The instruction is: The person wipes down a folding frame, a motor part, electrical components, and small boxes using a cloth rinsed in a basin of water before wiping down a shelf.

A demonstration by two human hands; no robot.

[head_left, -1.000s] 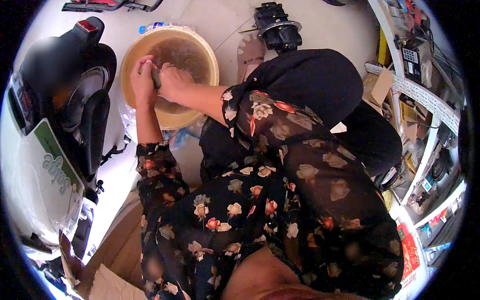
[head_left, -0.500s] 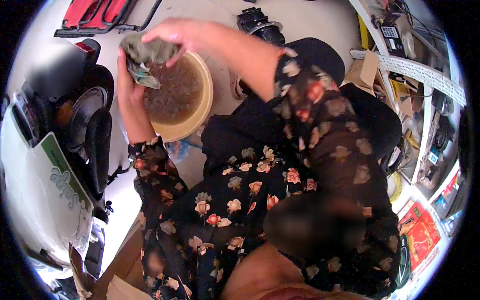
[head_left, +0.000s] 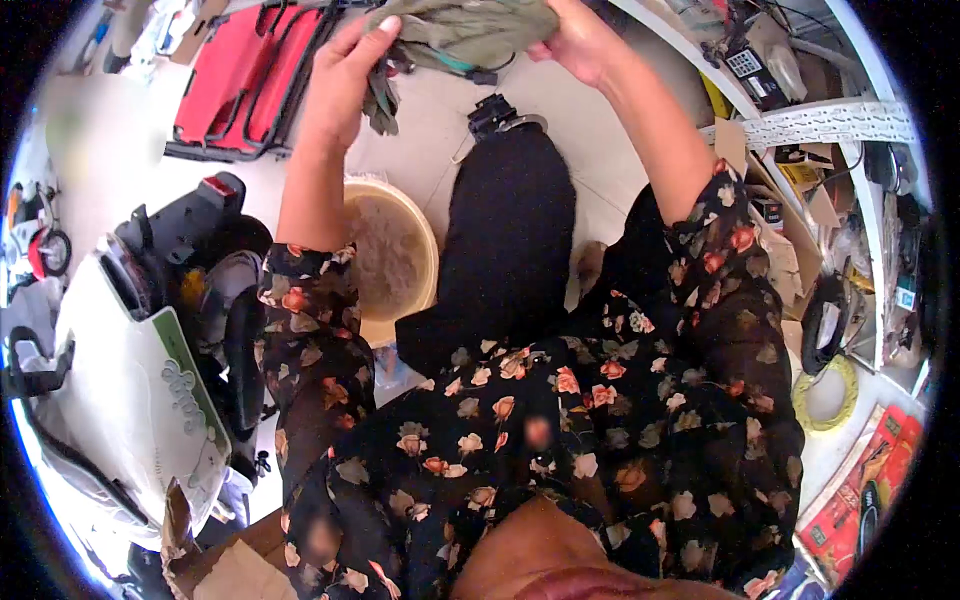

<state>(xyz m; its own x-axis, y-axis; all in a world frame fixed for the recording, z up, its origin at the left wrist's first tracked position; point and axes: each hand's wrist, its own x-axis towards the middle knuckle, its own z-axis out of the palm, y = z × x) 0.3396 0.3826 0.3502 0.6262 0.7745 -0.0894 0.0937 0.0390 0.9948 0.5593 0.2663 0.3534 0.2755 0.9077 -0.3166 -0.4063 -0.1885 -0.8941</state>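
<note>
An olive-green cloth stretches between my two hands at the top edge of the head view. My left hand grips its left end, thumb on top, and a loose corner dangles below the fingers. At the other end, my right hand has its fingers closed on the cloth; part of this hand is cut off by the frame. A yellowish tub of murky brown water stands on the floor below, partly hidden behind my left forearm.
To the left stands a white scooter with a black seat. Folded red frames lie on the floor beyond it. White metal shelving with boxes and parts runs along the right, near a yellow coil. An open cardboard box is at lower left.
The cloth has gone from bunched above the tub to spread out between my hands, farther forward and right. My right hand has moved right, away from my left. The view has shifted.
</note>
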